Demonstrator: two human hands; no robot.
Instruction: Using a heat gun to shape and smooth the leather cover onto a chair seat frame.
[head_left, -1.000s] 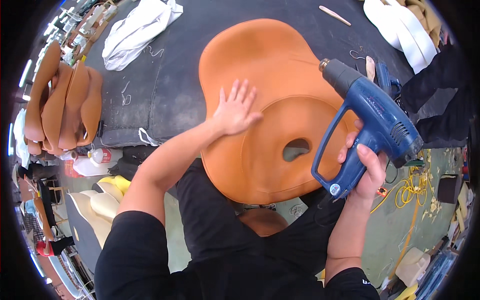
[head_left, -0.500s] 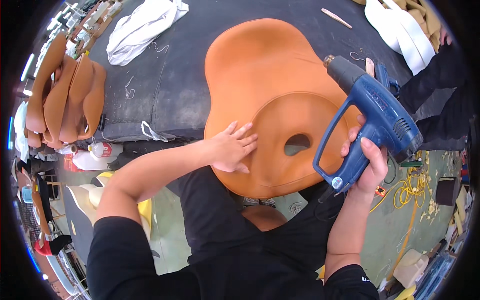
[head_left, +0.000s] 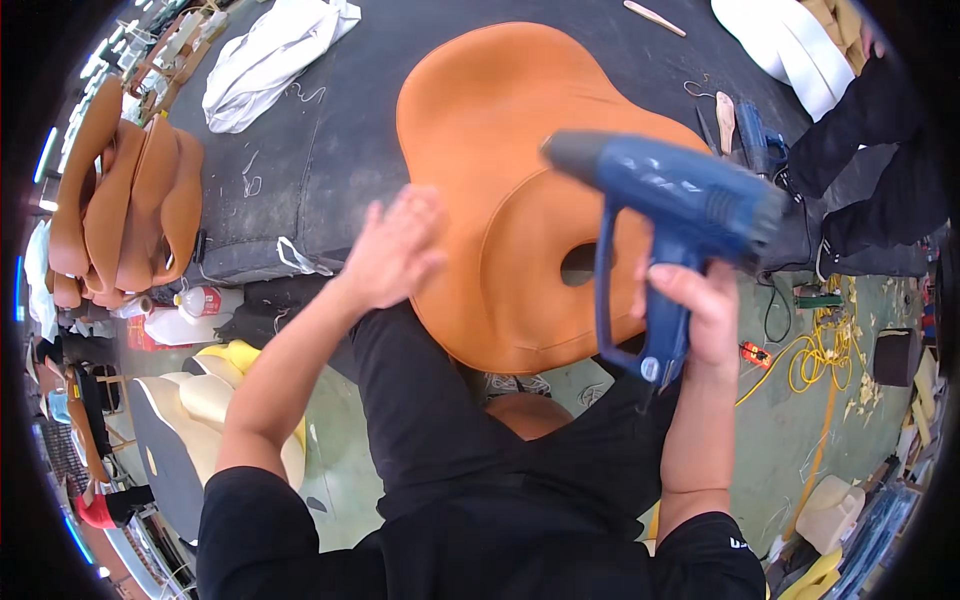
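Observation:
My right hand point(head_left: 705, 310) grips the handle of a blue heat gun point(head_left: 690, 190). The gun is held above the right part of an orange leather-look chair shell point(head_left: 500, 120), with its dark nozzle pointing left over the shell. Motion smears the gun a little. The shell rests at the table edge over my lap, and an oval hole point(head_left: 577, 266) pierces its rounded lower part. Just off the shell's left edge is my left hand point(head_left: 395, 250), blurred, its fingers stretched out and nothing in it. Part of the shell lies hidden behind the gun.
On the dark table point(head_left: 260, 180) lie a white cloth point(head_left: 270, 65), a second blue heat gun point(head_left: 757, 140), and a wooden stick point(head_left: 655, 18). Brown padded pieces point(head_left: 130, 200) are stacked at left. Another person's legs point(head_left: 860, 150) are at right, near a yellow cord point(head_left: 815, 365).
My left hand has lifted off the shell and moved left and up. My right hand has swung the heat gun left over the shell, its nozzle now pointing more to the left.

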